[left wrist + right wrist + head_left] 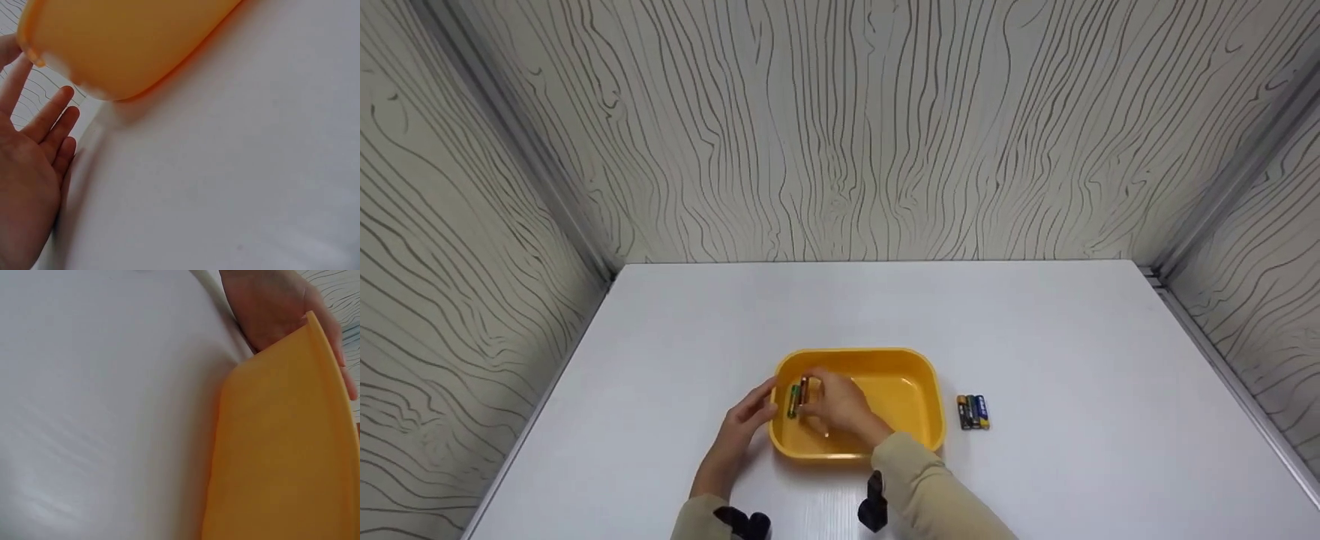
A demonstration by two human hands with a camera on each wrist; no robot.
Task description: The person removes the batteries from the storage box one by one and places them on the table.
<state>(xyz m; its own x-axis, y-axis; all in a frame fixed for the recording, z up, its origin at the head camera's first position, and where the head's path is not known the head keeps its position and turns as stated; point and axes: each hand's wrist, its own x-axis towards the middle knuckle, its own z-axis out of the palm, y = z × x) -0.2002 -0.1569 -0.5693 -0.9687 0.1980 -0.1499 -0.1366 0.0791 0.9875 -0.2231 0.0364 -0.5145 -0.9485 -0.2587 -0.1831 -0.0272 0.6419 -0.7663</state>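
Head view: white table; yellow plastic tub; left hand, fingers straight, steadying tub's left wall; right hand inside, pinching a battery beside a green one. Placement step, judged. Next: release, then fetch three batteries right of tub.

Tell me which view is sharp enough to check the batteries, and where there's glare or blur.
Head view: evenly lit and sharp; batteries in the tray at the right hand are small but readable, the spare batteries too. Left wrist view: tray wall soft and close, pale glare at its corner, left hand beside it. Right wrist view: tray blurred, no batteries visible.
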